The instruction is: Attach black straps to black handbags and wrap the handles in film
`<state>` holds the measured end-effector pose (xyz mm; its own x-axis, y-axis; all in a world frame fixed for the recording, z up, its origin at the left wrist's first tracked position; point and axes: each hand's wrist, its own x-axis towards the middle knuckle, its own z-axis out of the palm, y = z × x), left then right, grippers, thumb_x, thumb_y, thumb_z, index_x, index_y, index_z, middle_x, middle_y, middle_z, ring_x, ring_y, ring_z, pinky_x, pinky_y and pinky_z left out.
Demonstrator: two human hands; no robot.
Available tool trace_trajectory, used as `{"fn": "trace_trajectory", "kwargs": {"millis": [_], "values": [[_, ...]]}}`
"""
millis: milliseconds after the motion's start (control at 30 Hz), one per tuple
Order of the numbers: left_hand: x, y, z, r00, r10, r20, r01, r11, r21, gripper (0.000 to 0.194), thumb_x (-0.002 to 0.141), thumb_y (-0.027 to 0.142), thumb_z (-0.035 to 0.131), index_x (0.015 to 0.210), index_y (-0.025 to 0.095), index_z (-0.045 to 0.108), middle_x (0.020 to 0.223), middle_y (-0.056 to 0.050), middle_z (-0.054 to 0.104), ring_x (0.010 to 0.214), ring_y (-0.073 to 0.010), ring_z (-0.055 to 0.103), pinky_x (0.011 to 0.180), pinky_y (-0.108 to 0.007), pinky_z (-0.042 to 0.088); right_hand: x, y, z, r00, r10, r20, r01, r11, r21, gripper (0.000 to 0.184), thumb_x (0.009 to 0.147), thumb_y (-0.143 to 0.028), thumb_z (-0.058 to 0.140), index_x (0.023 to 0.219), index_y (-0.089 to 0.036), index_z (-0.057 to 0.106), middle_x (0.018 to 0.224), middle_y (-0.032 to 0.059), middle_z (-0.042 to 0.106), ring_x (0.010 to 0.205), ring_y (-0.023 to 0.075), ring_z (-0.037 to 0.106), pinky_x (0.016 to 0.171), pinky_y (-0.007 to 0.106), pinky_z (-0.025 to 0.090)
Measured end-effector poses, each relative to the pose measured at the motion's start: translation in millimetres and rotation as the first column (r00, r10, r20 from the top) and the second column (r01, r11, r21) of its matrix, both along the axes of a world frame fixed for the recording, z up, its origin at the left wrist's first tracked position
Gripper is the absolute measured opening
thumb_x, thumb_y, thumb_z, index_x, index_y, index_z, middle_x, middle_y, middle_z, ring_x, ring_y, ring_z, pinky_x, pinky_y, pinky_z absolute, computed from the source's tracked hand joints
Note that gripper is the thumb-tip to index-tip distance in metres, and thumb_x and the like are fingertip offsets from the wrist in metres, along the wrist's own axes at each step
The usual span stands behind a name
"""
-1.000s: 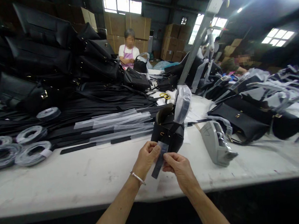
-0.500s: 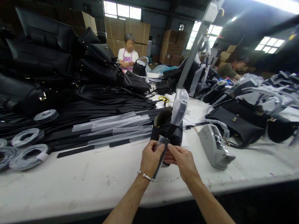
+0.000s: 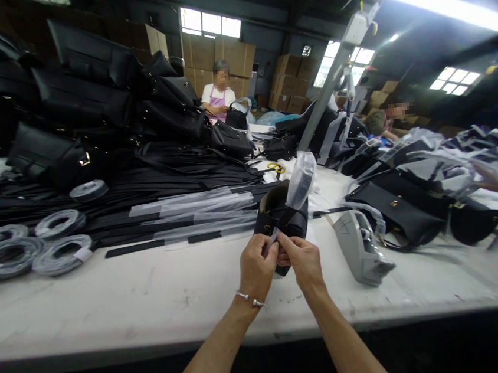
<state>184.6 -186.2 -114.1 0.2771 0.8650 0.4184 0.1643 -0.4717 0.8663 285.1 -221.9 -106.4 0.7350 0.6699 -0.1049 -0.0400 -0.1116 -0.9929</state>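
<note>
A small black handbag (image 3: 285, 218) stands upright on the white table (image 3: 110, 302) in front of me. Its black strap (image 3: 280, 228) runs down to my hands, and its upper part is wrapped in clear plastic film (image 3: 300, 179). My left hand (image 3: 258, 265), with a silver bracelet at the wrist, pinches the strap's lower end. My right hand (image 3: 302, 261) is closed on the same strap end, thumb against my left fingers. Both hands sit just in front of the bag.
Black straps with plastic sleeves (image 3: 198, 206) and coils of grey trim (image 3: 62, 253) lie to the left. Piled black bags (image 3: 80, 103) rise behind them. A grey tape dispenser (image 3: 362, 249) and wrapped bags (image 3: 402, 209) sit to the right. Two people work at the far end.
My hands have moved up and closer to the bag, and the loose strap end that hung below them is now gathered between my fingers.
</note>
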Motion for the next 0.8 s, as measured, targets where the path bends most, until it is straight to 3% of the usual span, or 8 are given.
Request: {"fn": "trace_trajectory", "kwargs": {"millis": [167, 300, 500, 667, 733, 800], "values": [[-1, -4, -2.2, 0.998, 0.052, -0.037, -0.045, 0.985, 0.167, 0.011, 0.084, 0.013, 0.051, 0.077, 0.018, 0.057, 0.077, -0.001, 0.059, 0.071, -0.013, 0.056, 0.065, -0.023, 0.042, 0, 1, -4.6, 0.999, -0.027, 0.024, 0.027, 1.0, 0.011, 0.041, 0.061, -0.053, 0.074, 0.062, -0.013, 0.064, 0.047, -0.0003, 0.06, 0.039, 0.0131, 0.056, 0.037, 0.022, 0.049], [0, -5, -6.6, 0.979, 0.102, -0.178, -0.045, 0.953, 0.3, 0.014, 0.088, 0.014, 0.048, 0.085, 0.019, 0.06, 0.081, -0.002, 0.06, 0.069, -0.0127, 0.058, 0.06, -0.021, 0.044, -2, -2, -5.0, 0.996, -0.037, 0.075, 0.033, 0.998, 0.056, 0.04, 0.062, -0.053, 0.073, 0.065, -0.014, 0.065, 0.05, -0.0007, 0.061, 0.042, 0.0131, 0.056, 0.039, 0.022, 0.049], [-4, -10, -8.6, 0.908, 0.157, -0.389, 0.069, 0.859, 0.508, 0.024, 0.091, 0.014, 0.042, 0.109, 0.016, 0.057, 0.085, -0.004, 0.059, 0.066, -0.0131, 0.058, 0.052, -0.021, 0.044, -2, -7, 9.1, 0.991, 0.109, -0.082, -0.105, 0.993, 0.051, 0.043, 0.066, -0.056, 0.069, 0.066, -0.012, 0.064, 0.053, 0.0015, 0.062, 0.044, 0.0138, 0.057, 0.041, 0.024, 0.05], [-8, -18, -7.3, 0.868, 0.128, -0.48, 0.166, 0.835, 0.524, 0.029, 0.09, 0.01, 0.04, 0.115, 0.015, 0.052, 0.087, -0.006, 0.059, 0.069, -0.0158, 0.059, 0.055, -0.024, 0.046, 1, -6, 10.2, 0.995, 0.075, -0.059, -0.073, 0.997, 0.037, 0.038, 0.06, -0.049, 0.076, 0.057, -0.015, 0.06, 0.047, -0.0025, 0.057, 0.04, 0.0106, 0.052, 0.038, 0.021, 0.044], [-11, -22, -12.6, 0.897, 0.092, -0.433, 0.147, 0.86, 0.488, 0.035, 0.088, 0.009, 0.041, 0.122, 0.015, 0.046, 0.091, -0.006, 0.059, 0.077, -0.0169, 0.06, 0.062, -0.025, 0.049, 2, -4, 6.7, 0.996, 0.048, -0.076, -0.044, 0.998, 0.052, 0.04, 0.061, -0.05, 0.076, 0.054, -0.016, 0.057, 0.044, -0.003, 0.055, 0.039, 0.0102, 0.05, 0.036, 0.02, 0.042], [-14, -27, -23.1, 0.925, 0.087, -0.371, 0.084, 0.903, 0.422, 0.03, 0.086, 0.009, 0.042, 0.114, 0.016, 0.048, 0.091, -0.006, 0.059, 0.082, -0.0174, 0.06, 0.069, -0.026, 0.049, 2, -2, 3.6, 0.996, 0.023, -0.086, -0.018, 0.998, 0.057, 0.039, 0.061, -0.051, 0.075, 0.055, -0.016, 0.057, 0.045, -0.0026, 0.055, 0.038, 0.0099, 0.05, 0.035, 0.019, 0.04]]}}
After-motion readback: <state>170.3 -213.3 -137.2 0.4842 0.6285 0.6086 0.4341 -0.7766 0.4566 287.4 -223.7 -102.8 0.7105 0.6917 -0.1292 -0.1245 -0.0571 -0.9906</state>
